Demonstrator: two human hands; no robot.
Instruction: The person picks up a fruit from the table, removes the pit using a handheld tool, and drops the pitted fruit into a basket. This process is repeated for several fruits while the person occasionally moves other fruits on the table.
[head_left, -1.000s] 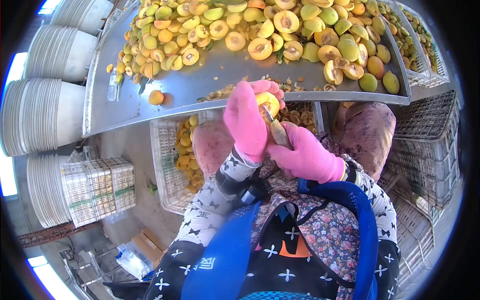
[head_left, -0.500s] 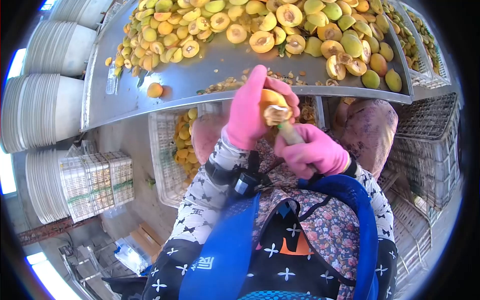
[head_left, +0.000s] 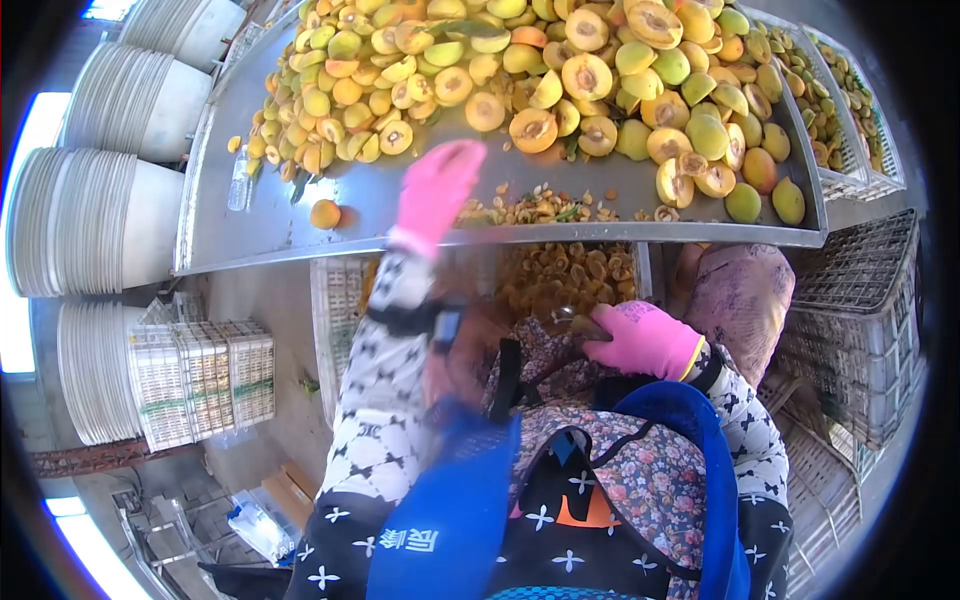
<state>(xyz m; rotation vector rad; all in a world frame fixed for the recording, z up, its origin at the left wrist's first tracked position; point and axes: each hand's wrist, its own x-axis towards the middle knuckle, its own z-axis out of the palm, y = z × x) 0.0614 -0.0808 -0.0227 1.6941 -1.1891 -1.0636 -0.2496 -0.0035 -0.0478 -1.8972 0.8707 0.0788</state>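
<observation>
My left hand (head_left: 440, 195), in a pink glove and blurred by motion, is over the near edge of the metal table (head_left: 350, 215). Its fingers look stretched out, with no fruit visible in them. My right hand (head_left: 645, 340), also pink-gloved, is low in front of my lap, closed on a short-handled tool (head_left: 574, 321) whose tip is blurred. Halved and whole yellow peach-like fruit (head_left: 400, 75) are heaped along the far side of the table. Broken pits and scraps (head_left: 545, 208) lie near the edge between my hands.
Below the table edge, a crate holds fruit pieces (head_left: 570, 280). One whole fruit (head_left: 325, 214) and a clear bottle (head_left: 240, 182) are at the table's left. Stacked white tubs (head_left: 150, 215) stand left, plastic crates (head_left: 850, 320) right. A person's knee (head_left: 740, 300) shows under the table.
My left hand has moved up and left over the table; the fruit it held is no longer in it. My right hand has drawn down and slightly right with the tool.
</observation>
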